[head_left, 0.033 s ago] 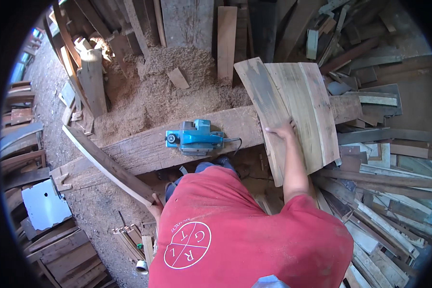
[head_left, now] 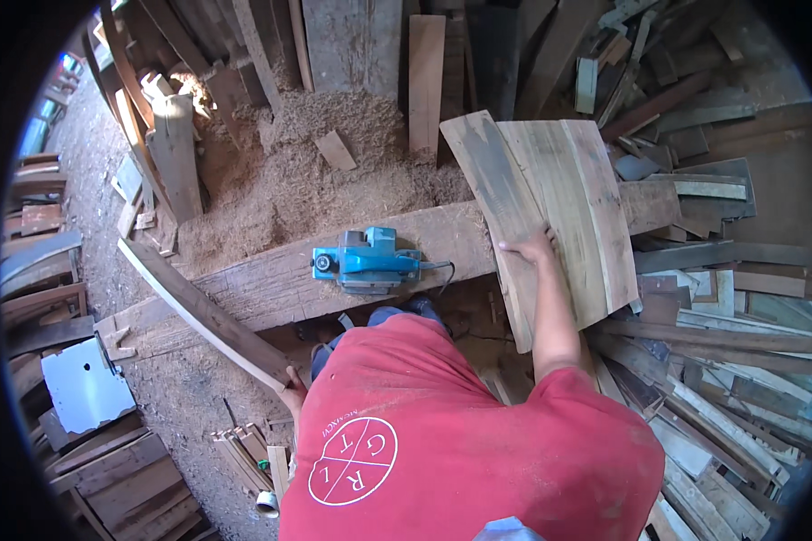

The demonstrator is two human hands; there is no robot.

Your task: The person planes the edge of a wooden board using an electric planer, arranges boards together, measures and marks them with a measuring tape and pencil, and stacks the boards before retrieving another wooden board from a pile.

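Observation:
My left hand (head_left: pixel 293 391) grips the near end of a long, narrow wooden board (head_left: pixel 203 311), which slants away to the far left across a thick beam. Part of that hand is hidden by my red shirt. To the right, my right hand (head_left: pixel 536 245) grips a wide plank (head_left: pixel 489 167) across its face, thumb spread toward the left edge and fingers at the right edge. The plank lies beside other pale planks (head_left: pixel 564 189) on the beam. Between my hands, a blue electric planer (head_left: pixel 367 261) rests on the beam, its cord trailing right.
The thick wooden beam (head_left: pixel 271 293) runs crosswise in front of me. Beyond it is a heap of wood shavings (head_left: pixel 307 180) with upright boards (head_left: pixel 426 86) behind. Scrap timber (head_left: pixel 731 347) lies piled at right; stacked boards (head_left: pixel 126 478) and a white panel (head_left: pixel 86 383) are at left.

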